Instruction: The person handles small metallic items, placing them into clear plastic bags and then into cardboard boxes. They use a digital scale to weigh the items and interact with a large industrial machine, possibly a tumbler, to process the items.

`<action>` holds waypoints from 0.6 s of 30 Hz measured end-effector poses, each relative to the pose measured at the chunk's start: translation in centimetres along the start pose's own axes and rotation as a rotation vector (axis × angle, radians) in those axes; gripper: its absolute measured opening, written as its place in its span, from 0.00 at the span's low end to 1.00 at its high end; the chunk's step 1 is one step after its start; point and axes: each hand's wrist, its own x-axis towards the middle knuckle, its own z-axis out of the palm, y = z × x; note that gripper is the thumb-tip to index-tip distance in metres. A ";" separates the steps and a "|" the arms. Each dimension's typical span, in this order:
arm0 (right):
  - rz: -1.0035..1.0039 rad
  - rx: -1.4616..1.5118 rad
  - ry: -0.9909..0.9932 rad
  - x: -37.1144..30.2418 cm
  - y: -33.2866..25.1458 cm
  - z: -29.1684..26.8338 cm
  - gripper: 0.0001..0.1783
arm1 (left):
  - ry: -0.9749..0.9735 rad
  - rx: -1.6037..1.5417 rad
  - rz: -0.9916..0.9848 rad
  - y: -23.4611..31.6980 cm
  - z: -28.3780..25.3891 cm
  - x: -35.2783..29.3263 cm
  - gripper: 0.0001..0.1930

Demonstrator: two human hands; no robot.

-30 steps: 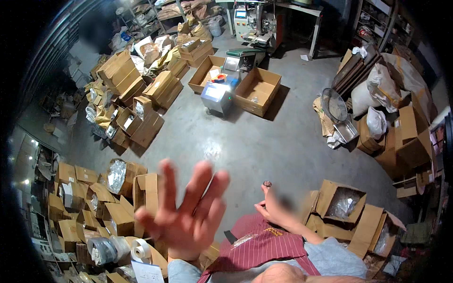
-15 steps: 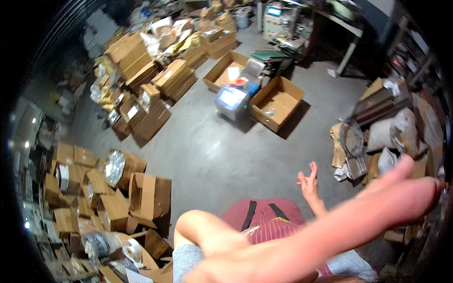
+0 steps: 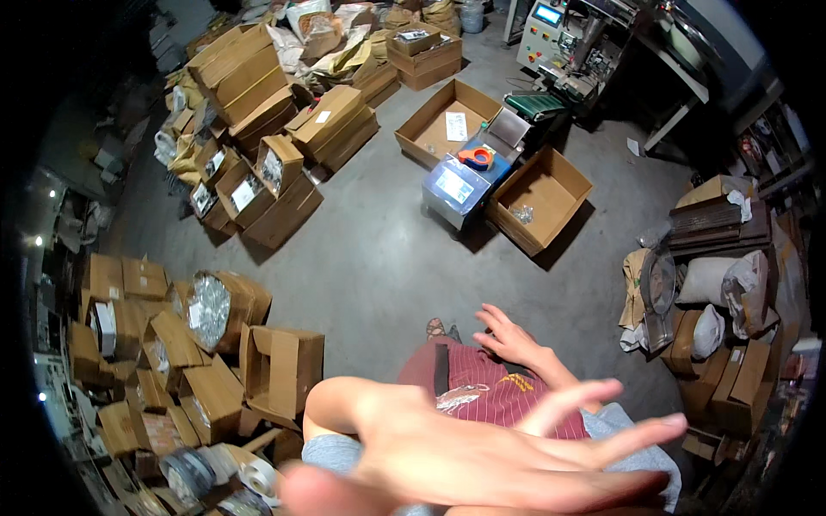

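Over the striped apron (image 3: 482, 370), the left hand (image 3: 447, 451), partly blurred and cut off by the lower edge, hides some of it; beyond the apron, a shoe (image 3: 435, 328) shows only partly.

Smooth grey floor (image 3: 370, 284), patch of glare near centre. On it, 12 o'clock: shallow carton (image 3: 419, 151). 2 o'clock: packet carton (image 3: 561, 191); paper scrap (image 3: 633, 147) farther out. Metal box (image 3: 459, 187) between both cartons. 3 o'clock: tan sack (image 3: 635, 273). 6 o'clock: foot (image 3: 436, 328), partly hidden. 8 o'clock: flapped carton (image 3: 297, 370), beside carton heap (image 3: 211, 396). 10 o'clock: stacked cartons (image 3: 286, 215), lowest ones directly on floor.
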 end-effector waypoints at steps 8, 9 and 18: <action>0.151 -0.115 0.163 9.2 -1.3 -4.1 0.30 | 0.799 0.026 0.522 12.7 -13.0 -12.0 0.34; 0.165 -0.110 0.150 10.7 -1.1 -4.5 0.30 | 0.850 -0.054 0.602 12.2 -15.4 -13.5 0.29; 0.134 -0.212 -0.518 26.1 6.2 -5.9 0.24 | 0.864 0.085 -1.065 0.7 -29.7 -24.2 0.35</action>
